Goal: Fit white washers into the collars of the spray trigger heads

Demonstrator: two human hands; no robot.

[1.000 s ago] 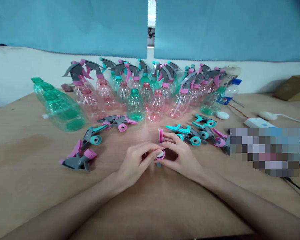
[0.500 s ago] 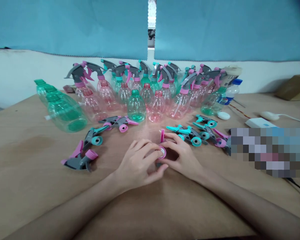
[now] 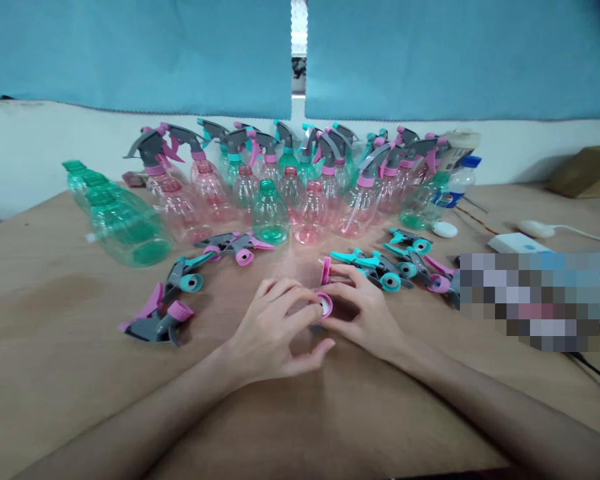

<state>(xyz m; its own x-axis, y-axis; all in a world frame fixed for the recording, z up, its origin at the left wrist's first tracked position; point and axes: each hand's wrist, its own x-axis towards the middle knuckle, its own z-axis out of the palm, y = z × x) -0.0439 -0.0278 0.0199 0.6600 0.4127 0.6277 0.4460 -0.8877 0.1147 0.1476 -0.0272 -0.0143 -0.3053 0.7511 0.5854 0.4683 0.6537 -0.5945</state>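
Roughly at two o'clock from the hands, a blue-capped bottle (image 3: 464, 177) wears a blue label (image 3: 456, 199) with a round emblem; dark letters on the pale pack (image 3: 465, 138) behind are partly hidden. Towards twelve, see-through pink and green bottles (image 3: 271, 217) stand on the worktop (image 3: 290, 427), many with sprayers fitted. At the dial's centre, the right hand (image 3: 367, 308) grips a pink-collared spray head (image 3: 330, 307); the left hand (image 3: 274, 327), thumb spread wide, has a fingertip at its white insert (image 3: 325, 307).

Bare hands (image 3: 273, 327), forearms (image 3: 165, 403) — slim, apparently
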